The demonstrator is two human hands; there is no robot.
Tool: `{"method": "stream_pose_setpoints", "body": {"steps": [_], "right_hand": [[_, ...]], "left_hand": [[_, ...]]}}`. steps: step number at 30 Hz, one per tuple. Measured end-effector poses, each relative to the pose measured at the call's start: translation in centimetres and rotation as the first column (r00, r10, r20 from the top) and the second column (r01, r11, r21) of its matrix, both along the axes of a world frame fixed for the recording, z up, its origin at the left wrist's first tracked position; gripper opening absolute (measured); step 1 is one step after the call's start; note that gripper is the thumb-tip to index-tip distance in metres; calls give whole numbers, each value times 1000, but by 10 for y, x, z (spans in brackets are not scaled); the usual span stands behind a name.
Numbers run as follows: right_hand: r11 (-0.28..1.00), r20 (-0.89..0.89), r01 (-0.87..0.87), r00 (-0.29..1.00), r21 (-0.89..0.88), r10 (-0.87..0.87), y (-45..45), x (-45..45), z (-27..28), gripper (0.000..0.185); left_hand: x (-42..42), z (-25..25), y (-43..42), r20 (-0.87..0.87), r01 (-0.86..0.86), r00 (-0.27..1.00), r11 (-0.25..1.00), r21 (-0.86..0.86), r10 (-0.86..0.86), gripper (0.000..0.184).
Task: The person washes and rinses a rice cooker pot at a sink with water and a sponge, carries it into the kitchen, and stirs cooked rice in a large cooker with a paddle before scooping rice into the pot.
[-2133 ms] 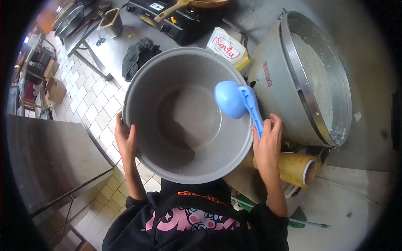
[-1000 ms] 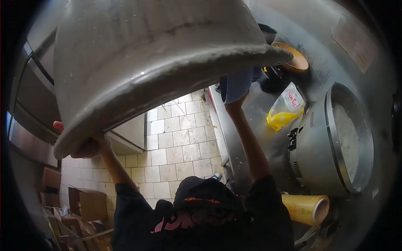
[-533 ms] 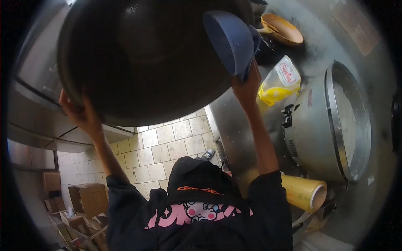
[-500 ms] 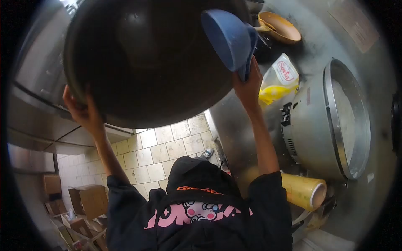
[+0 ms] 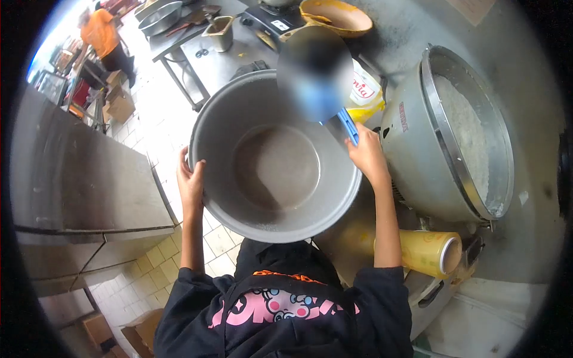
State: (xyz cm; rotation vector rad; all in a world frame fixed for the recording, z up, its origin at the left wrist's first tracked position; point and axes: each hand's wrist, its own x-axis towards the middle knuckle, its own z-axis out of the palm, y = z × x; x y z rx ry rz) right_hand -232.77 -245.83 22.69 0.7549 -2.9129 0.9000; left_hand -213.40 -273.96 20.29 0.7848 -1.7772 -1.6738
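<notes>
A large round grey pot (image 5: 239,203) is held in front of my body, its inside facing up, with a little dull residue or liquid at the bottom. My left hand (image 5: 191,176) grips its left rim, thumb inside. My right hand (image 5: 366,149) is closed round the handle of a blue scoop (image 5: 348,126) at the pot's right rim. The scoop's bowl is largely hidden by a blurred round patch. Right of the pot stands a big cooker (image 5: 412,143) whose inner pot holds white rice (image 5: 462,131).
A yellow-and-white packet (image 5: 364,89) lies behind the scoop. Beyond it are a pan (image 5: 340,18) and a stove (image 5: 268,21). A yellow film roll (image 5: 427,252) lies at the lower right. A person in orange (image 5: 101,33) stands far left; a steel cabinet (image 5: 101,173) is nearer.
The pot has come down from its raised, tilted position, so its inside now shows lit. Both hands came down with it, still holding pot and scoop. The view has turned, bringing the person in orange into sight.
</notes>
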Motion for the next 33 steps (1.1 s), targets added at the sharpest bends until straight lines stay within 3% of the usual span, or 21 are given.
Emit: {"method": "stream_pose_setpoints", "body": {"steps": [4,8,9,11,14,16,18,20,22,24,26,27,29,30,32,33], "right_hand": [[987,91,117,988,110,-127,14,-2,-11,22],[983,-6,180,984,31,-180,16,1,-12,31],[991,-195,128,971,-48,-135,16,5,-16,36],[993,-406,113,907,-16,-110,13,23,12,36],[987,-64,91,993,-130,-100,28,67,65,36],[990,-49,113,992,-88,-118,58,87,100,33],[982,-145,191,971,-8,-190,93,100,139,30],[912,-291,410,871,-15,-396,135,96,168,26],[780,-414,622,728,66,-546,167,69,203,22],[756,-478,636,718,156,-506,203,36,220,21],[669,-386,664,744,334,-546,235,6,226,22],[660,-394,673,736,335,-550,250,-7,224,22],[673,-110,568,796,473,-595,279,-28,215,24],[668,-112,570,794,477,-598,292,-34,209,24],[823,-89,407,909,395,-407,312,-45,197,27],[823,-81,404,910,400,-408,311,-50,199,27]], "left_hand": [[-22,-18,7,12,88,996,995,47,-88,40],[-36,-26,10,17,52,998,995,83,-53,40],[-35,-30,10,-9,50,999,995,86,-50,40],[-36,-23,16,5,25,1000,997,70,-25,39],[-37,-42,17,-39,71,997,986,151,-66,38],[-42,-34,34,-68,32,997,988,151,-22,37],[-36,-65,13,-6,99,995,995,32,-99,42],[-43,-45,25,58,56,997,987,-150,-48,49],[-52,-28,36,3,41,999,956,-291,-42,52],[-59,-28,34,-6,5,1000,915,-404,-9,49],[-61,-25,32,32,21,999,889,-457,-7,48],[-62,-28,28,50,26,999,873,-487,-2,48],[-65,-24,27,106,52,994,862,-505,3,47],[-66,-23,22,144,100,989,884,-457,-37,47],[-72,-32,1,138,113,989,841,-529,-45,46],[-76,-35,-5,147,118,988,841,-527,-46,46]]}}
